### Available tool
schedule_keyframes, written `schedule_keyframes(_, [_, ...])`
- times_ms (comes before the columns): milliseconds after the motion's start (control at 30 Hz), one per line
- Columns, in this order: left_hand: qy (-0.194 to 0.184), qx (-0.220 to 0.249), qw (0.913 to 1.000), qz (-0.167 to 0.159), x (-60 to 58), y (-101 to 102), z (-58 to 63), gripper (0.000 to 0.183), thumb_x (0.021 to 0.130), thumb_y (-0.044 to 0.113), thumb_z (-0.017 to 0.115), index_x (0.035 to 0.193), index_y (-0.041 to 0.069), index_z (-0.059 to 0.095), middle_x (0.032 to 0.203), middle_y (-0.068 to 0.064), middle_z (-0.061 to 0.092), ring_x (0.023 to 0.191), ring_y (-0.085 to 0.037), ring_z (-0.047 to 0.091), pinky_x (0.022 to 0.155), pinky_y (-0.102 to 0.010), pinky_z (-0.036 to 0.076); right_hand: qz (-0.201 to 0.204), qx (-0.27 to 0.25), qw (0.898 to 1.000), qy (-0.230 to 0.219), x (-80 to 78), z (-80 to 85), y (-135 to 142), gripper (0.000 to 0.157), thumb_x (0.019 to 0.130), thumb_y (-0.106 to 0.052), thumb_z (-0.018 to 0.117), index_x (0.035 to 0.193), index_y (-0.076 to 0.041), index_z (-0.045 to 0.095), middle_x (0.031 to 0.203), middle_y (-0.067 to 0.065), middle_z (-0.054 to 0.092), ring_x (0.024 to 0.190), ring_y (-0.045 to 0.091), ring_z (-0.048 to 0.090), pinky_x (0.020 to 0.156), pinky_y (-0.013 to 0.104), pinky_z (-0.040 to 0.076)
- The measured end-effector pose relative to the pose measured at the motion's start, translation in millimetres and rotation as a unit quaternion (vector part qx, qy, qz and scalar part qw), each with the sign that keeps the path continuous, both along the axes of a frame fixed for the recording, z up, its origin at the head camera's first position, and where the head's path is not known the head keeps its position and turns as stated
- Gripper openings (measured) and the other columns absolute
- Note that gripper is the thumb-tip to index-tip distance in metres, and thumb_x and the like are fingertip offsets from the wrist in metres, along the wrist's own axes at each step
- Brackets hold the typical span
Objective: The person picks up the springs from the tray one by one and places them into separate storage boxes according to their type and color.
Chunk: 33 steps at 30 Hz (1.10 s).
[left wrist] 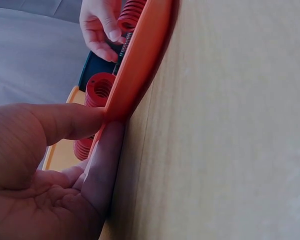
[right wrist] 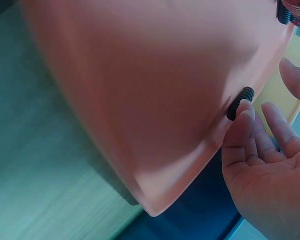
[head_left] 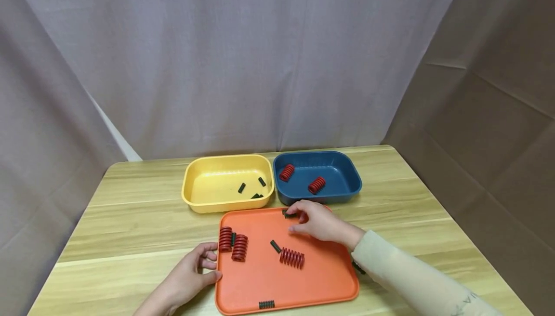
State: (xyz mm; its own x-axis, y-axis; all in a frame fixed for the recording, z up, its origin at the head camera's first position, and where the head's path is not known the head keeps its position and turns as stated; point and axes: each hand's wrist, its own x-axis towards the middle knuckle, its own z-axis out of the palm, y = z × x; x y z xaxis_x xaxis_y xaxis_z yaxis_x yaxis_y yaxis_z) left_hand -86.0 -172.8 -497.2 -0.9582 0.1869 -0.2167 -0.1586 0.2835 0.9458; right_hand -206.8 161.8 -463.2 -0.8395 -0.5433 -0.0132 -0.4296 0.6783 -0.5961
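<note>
My left hand (head_left: pixel 189 273) pinches the left rim of the orange tray (head_left: pixel 321 282), thumb above and fingers beneath, as the left wrist view shows. Over the tray's far edge reaches my right hand (head_left: pixel 318 220), its fingertips at a small dark spring (right wrist: pixel 240 103); thumb and fingers are apart. Two red springs (head_left: pixel 240 248) stand near the tray's left side with a dark spring (head_left: pixel 233 239) between them. Mid-tray, another small dark spring (head_left: pixel 275 246) lies beside a red spring (head_left: pixel 292 258). One more dark spring (head_left: pixel 266 304) is at the near rim.
Behind the tray, a yellow bin (head_left: pixel 208 205) contains several small dark springs. The blue bin (head_left: pixel 342 195) beside it holds two red springs. A dark object (head_left: pixel 358 268), partly hidden by the right sleeve, lies on the wooden table (head_left: pixel 130 219) right of the tray. Grey curtains (head_left: pixel 225 65) hang behind.
</note>
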Motion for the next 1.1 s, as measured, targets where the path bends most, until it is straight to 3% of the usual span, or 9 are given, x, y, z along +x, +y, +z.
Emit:
schedule_keyframes(333, [0.002, -0.001, 1.0, 0.005, 1.2, -0.1, 0.1, 0.062, 0.077, 0.003, 0.079, 0.131, -0.002, 0.048, 0.107, -0.01, 0.052, 0.095, -0.022, 0.055, 0.076, -0.026, 0.046, 0.017, -0.003, 1.0, -0.002, -6.1, -3.7, -4.0, 0.032, 0.081, -0.024, 0.08, 0.107, -0.013, 0.065, 0.095, -0.002, 0.06, 0.08, 0.011, 0.055, 0.074, 0.027, 0.047])
schedule_keyframes(533, [-0.002, 0.0, 1.0, 0.004, 0.3, -0.6, 0.7, 0.062, 0.078, 0.003, 0.078, 0.131, -0.002, 0.047, 0.107, -0.01, 0.052, 0.095, -0.022, 0.055, 0.076, -0.026, 0.046, 0.03, -0.003, 0.999, -0.01, -3.5, -6.4, -5.2, 0.022, 0.081, -0.017, 0.079, 0.096, -0.012, 0.065, 0.086, -0.002, 0.059, 0.078, 0.012, 0.055, 0.072, 0.026, 0.047])
schedule_keyframes(700, [0.0, 0.002, 1.0, 0.002, 0.0, -1.2, 1.3, 0.062, 0.078, 0.003, 0.078, 0.131, -0.002, 0.047, 0.107, -0.011, 0.051, 0.096, -0.022, 0.055, 0.076, -0.026, 0.047, 0.032, 0.018, 0.999, -0.013, -3.7, -5.7, -6.5, 0.017, 0.082, -0.019, 0.078, 0.086, -0.015, 0.062, 0.078, -0.007, 0.057, 0.075, 0.01, 0.053, 0.071, 0.028, 0.045])
schedule_keyframes(1100, [-0.006, 0.004, 1.0, 0.0, -0.8, -0.6, 0.4, 0.062, 0.078, 0.005, 0.079, 0.131, -0.001, 0.048, 0.107, -0.011, 0.051, 0.096, -0.023, 0.055, 0.076, -0.026, 0.046, 0.041, 0.061, 0.997, -0.022, -6.3, -5.3, -8.1, 0.015, 0.088, -0.02, 0.073, 0.085, -0.016, 0.058, 0.076, -0.007, 0.054, 0.072, 0.009, 0.051, 0.068, 0.029, 0.043])
